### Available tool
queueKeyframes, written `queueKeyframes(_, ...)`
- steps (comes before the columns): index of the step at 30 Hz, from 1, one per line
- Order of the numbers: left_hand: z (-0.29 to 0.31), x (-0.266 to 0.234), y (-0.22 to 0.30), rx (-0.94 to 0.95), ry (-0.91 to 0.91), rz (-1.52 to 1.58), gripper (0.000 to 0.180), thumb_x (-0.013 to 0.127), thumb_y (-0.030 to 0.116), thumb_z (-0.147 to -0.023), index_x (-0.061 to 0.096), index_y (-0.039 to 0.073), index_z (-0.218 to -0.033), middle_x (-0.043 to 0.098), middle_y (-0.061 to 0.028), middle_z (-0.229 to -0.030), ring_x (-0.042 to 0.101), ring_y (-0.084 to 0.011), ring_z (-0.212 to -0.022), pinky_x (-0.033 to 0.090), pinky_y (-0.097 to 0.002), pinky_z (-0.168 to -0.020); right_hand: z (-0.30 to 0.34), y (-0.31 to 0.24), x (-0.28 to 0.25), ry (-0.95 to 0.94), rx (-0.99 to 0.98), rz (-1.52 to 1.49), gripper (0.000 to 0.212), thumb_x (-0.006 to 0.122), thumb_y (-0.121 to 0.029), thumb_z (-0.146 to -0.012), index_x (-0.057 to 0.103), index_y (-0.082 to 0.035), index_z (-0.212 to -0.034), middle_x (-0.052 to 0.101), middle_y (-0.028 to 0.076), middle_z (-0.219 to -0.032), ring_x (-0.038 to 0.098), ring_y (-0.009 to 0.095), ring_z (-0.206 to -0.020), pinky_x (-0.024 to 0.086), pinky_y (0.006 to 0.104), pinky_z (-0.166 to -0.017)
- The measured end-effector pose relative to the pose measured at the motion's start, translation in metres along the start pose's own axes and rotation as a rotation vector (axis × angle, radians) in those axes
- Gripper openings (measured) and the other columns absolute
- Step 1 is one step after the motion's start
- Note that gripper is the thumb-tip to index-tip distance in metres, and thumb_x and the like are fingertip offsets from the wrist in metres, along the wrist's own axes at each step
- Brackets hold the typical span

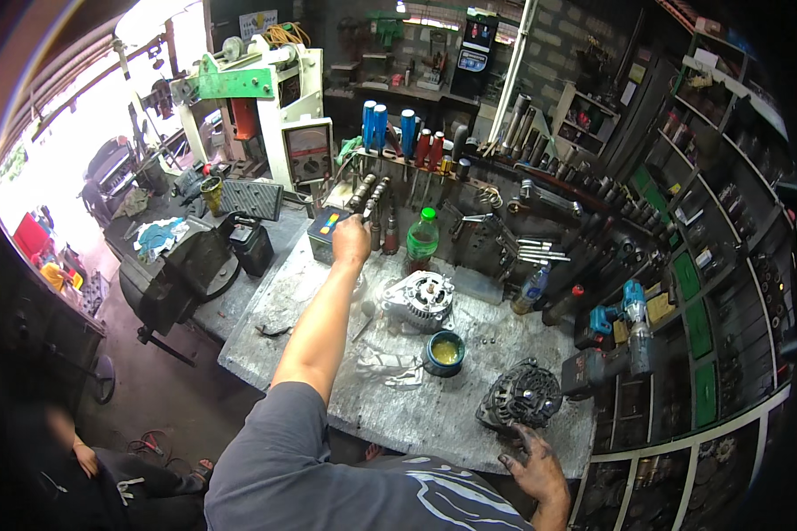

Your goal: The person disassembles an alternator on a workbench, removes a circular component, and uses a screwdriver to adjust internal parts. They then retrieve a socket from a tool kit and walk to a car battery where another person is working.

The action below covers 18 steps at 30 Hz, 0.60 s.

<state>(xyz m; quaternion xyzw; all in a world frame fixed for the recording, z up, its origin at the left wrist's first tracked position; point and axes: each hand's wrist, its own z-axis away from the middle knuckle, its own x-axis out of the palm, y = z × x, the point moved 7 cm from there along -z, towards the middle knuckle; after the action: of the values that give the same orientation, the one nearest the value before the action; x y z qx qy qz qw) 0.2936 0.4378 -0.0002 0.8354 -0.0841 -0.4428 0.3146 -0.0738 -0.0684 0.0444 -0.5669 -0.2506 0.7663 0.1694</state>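
Note:
My left hand (pixel 352 241) reaches to the back of the metal-topped workbench (pixel 266 341), its fingers closed beside the upright sockets (pixel 369 196) on the rack. What it grips, if anything, is hidden. My right hand (pixel 537 469), blackened with grime, is at the front right edge with its fingers apart, close to a dark alternator (pixel 524 394). I cannot tell whether its fingertips touch it. A silver alternator (pixel 421 299) sits mid-bench. In front of it stands a round dark cup (pixel 444 353) with yellowish contents.
Behind the bench hangs a tool rack with blue-handled screwdrivers (pixel 408 133), and wrenches (pixel 549 196). A green-capped bottle (pixel 422 237) and a boxy battery (pixel 323 232) stand at the back. A blue cordless impact wrench (pixel 636 323) is right. A bench vise (pixel 181 283) is left; another person (pixel 133 478) is lower left.

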Motion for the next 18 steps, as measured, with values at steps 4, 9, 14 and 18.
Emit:
queueKeyframes(4, -0.001, -0.014, 0.008, -0.027, -0.112, -0.14, 0.025, 0.071, 0.023, -0.101, 0.08, 0.002, -0.109, 0.08, -0.0266, -0.107, 0.078, -0.0442, -0.104, 0.063, -0.0541, -0.092, -0.01, -0.002, -0.001, -0.032, -0.043, -0.005, 0.07, 0.087, -0.018, -0.091, 0.059, -0.004, -0.153, 0.062, 0.024, -0.154, 0.06, 0.042, -0.143, 0.05, 0.045, -0.121)
queueKeyframes(9, -0.006, -0.033, 0.019, -0.057, -0.183, -0.202, 0.025, 0.067, 0.017, -0.099, 0.08, -0.002, -0.108, 0.079, -0.0297, -0.111, 0.078, -0.0457, -0.109, 0.063, -0.0556, -0.095, -0.022, -0.019, -0.008, -0.045, -0.222, -0.026, 0.07, 0.088, -0.02, -0.091, 0.059, -0.006, -0.154, 0.063, 0.024, -0.153, 0.062, 0.041, -0.141, 0.051, 0.0448, -0.119)
queueKeyframes(14, 0.063, -0.071, 0.091, 0.17, -0.24, 0.202, 0.038, 0.087, 0.034, -0.09, 0.081, -0.003, -0.097, 0.08, -0.0204, -0.091, 0.078, -0.0308, -0.086, 0.061, -0.0455, -0.08, -0.033, -0.008, -0.015, -0.038, -0.219, -0.119, 0.064, 0.087, -0.019, -0.092, 0.064, -0.007, -0.15, 0.068, 0.026, -0.146, 0.065, 0.042, -0.138, 0.051, 0.0463, -0.118)
queueKeyframes(18, 0.269, -0.046, 0.193, 0.008, -0.833, 0.754, 0.024, 0.09, 0.014, -0.09, 0.081, -0.005, -0.102, 0.083, -0.0111, -0.11, 0.075, -0.0169, -0.095, 0.06, -0.0342, -0.089, -0.045, 0.001, -0.03, 0.155, -0.244, -0.373, 0.067, 0.076, -0.005, -0.097, 0.051, 0.001, -0.16, 0.068, 0.021, -0.145, 0.069, 0.031, -0.131, 0.054, 0.0432, -0.113)
